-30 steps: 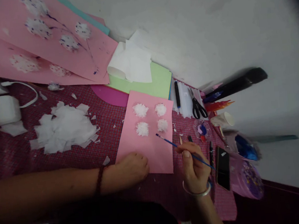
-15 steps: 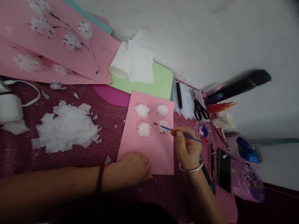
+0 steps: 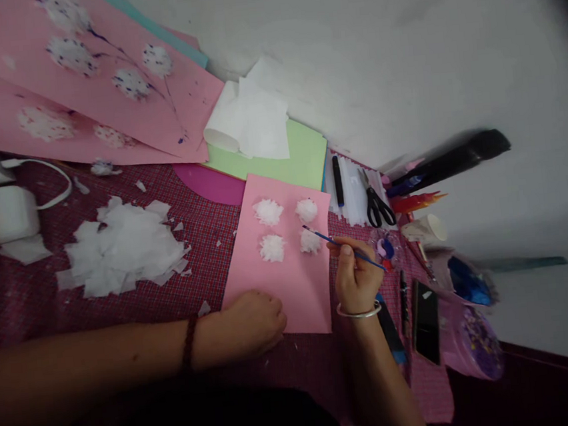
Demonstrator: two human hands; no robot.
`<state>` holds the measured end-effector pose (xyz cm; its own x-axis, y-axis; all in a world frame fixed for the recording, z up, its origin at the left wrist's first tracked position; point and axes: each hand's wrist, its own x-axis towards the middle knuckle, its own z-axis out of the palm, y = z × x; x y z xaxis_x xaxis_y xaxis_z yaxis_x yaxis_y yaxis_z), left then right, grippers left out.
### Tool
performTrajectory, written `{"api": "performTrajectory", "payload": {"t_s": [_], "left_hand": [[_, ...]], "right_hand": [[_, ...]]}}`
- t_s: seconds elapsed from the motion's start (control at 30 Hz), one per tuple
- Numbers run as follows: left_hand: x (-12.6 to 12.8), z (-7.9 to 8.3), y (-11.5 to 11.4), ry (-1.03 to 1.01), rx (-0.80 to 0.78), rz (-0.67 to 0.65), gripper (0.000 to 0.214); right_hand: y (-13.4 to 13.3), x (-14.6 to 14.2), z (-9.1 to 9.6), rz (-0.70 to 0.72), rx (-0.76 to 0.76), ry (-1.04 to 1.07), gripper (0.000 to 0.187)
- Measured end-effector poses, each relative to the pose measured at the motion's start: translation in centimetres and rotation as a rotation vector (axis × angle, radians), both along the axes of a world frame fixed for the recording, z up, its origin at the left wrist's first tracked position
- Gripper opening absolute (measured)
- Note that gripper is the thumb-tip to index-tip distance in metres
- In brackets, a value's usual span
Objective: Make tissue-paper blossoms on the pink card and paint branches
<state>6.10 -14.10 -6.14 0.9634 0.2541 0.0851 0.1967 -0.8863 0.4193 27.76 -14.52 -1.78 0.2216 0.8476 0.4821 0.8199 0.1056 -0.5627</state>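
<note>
A pink sheet (image 3: 291, 286) lies on the red checked cloth and carries several white tissue puffs (image 3: 268, 211). My right hand (image 3: 355, 280) is closed round a thin blue paintbrush (image 3: 348, 250). The brush tip touches the puff nearest my hand (image 3: 309, 241). My left hand (image 3: 254, 323) rests curled on the sheet's near left corner, fingers tucked under, pressing the paper down. A small paint palette (image 3: 384, 249) sits just right of my right hand.
A heap of white tissue scraps (image 3: 121, 245) lies left. Larger pink sheets with painted puffs (image 3: 100, 76) sit at the back left. Green paper (image 3: 289, 159), scissors (image 3: 376, 201), a black pen (image 3: 337, 181), a phone (image 3: 425, 323) and a purple tub (image 3: 470, 346) crowd the right.
My right hand moved up and left from beside the sheet, bringing the brush tip onto the lower right puff. My left hand stayed on the sheet's corner.
</note>
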Motion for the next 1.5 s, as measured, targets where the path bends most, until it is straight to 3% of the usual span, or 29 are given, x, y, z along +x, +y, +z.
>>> {"api": "performTrajectory", "payload": {"t_s": [0.47, 1.5], "left_hand": [[0.1, 1.1, 0.4, 0.074, -0.065, 0.018, 0.006], [0.1, 0.5, 0.3, 0.052, -0.072, 0.027, 0.004]], "right_hand": [[1.1, -0.3, -0.7, -0.010, -0.008, -0.055, 0.019], [1.9, -0.5, -0.9, 0.065, -0.024, -0.130, 0.018]]}}
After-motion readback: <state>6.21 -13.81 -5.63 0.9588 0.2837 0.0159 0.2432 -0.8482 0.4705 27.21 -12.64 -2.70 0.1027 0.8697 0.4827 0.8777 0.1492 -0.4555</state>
